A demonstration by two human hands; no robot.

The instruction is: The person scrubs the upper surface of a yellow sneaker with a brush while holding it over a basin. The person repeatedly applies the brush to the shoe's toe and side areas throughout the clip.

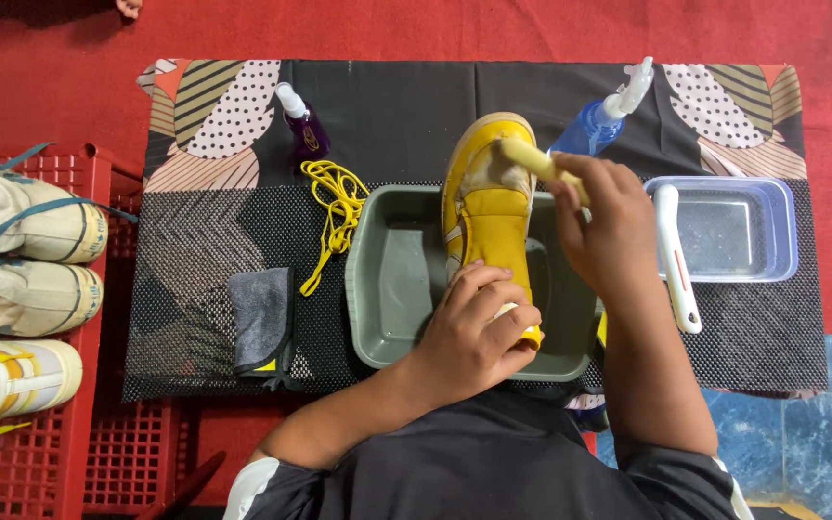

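Left hand (479,323): fingers clamped round the yellow canvas sneaker's (489,207) heel, steadying it over the grey plastic basin (387,279).
Right hand (604,226): fingers closed on a pale-handled brush (532,162), bristles scrubbing the toe.

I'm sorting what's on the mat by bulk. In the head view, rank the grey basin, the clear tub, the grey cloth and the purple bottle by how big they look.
1. Grey basin, clearly largest.
2. Clear tub.
3. Grey cloth, though folded.
4. Purple bottle, smallest.
All sit on the same mat, so nearness matters little.
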